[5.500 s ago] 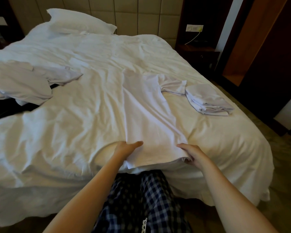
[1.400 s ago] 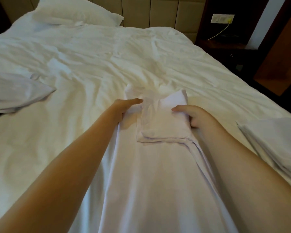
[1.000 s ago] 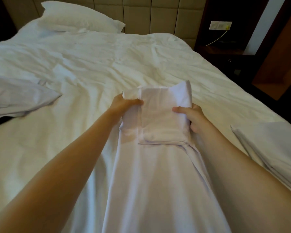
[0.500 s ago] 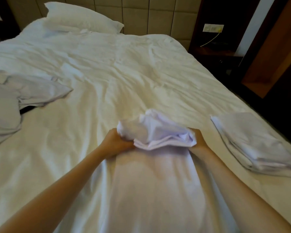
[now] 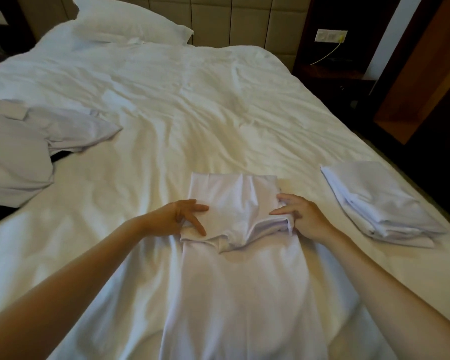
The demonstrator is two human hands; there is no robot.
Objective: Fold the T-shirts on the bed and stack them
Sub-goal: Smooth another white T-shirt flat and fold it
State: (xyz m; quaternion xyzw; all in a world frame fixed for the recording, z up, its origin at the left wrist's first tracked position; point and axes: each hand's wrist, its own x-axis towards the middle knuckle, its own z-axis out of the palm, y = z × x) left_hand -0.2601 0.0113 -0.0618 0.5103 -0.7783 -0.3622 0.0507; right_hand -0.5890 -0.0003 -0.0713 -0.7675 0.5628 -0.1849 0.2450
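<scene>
The top end of the T-shirt (image 5: 234, 203), bunched and lifted half a second ago, now lies folded flat over its long strip, mid-bed (image 5: 192, 100). The left hand (image 5: 177, 216) rests spread, fingers straight, on the fold's left edge; the right hand (image 5: 300, 216) pinches its right edge. A folded stack (image 5: 374, 203) lies near, rightward.

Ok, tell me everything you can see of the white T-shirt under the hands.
The white thin-cloth T-shirt lies flat on the white-sheeted bed, narrowed into a long strip running towards the camera. Its far end is folded back into a layered, rumpled block. The left hand rests on it with straight fingers; the right hand pinches its right edge.
</scene>
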